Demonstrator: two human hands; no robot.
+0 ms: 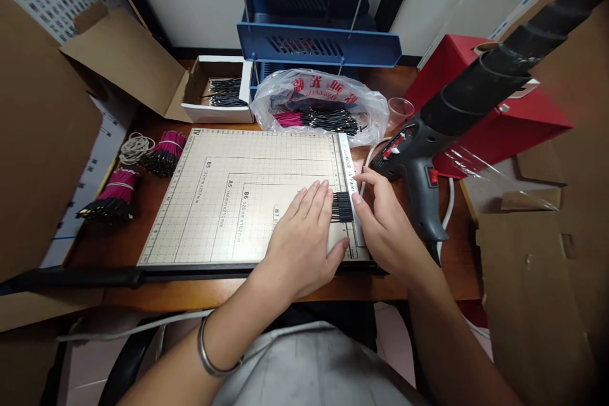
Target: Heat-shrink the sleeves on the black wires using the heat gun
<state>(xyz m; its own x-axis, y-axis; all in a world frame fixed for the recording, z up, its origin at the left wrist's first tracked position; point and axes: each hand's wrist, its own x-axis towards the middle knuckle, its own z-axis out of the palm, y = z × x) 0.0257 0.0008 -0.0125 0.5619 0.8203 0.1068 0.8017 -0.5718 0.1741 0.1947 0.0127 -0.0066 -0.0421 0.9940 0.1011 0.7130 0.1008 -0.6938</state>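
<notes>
A paper cutter board (214, 203) with printed size lines lies on the wooden table. My left hand (309, 235) rests flat on it, fingers stretched out, beside a row of thin black pieces (341, 207). The right ends of these pieces meet the white ruler strip (351, 184) at the board's right edge. What lies under my left palm is hidden. At the strip's outer side is my right hand (383, 219), its thumb and fingers apart, touching the strip near the black pieces.
Banded magenta-and-black bundles (118, 193) lie left of the board. Behind it are a white box (219, 111), a plastic bag (375, 104) and blue trays (318, 44). A heat gun (421, 177) and red box (514, 133) stand right. The cutter's black handle (80, 277) extends left.
</notes>
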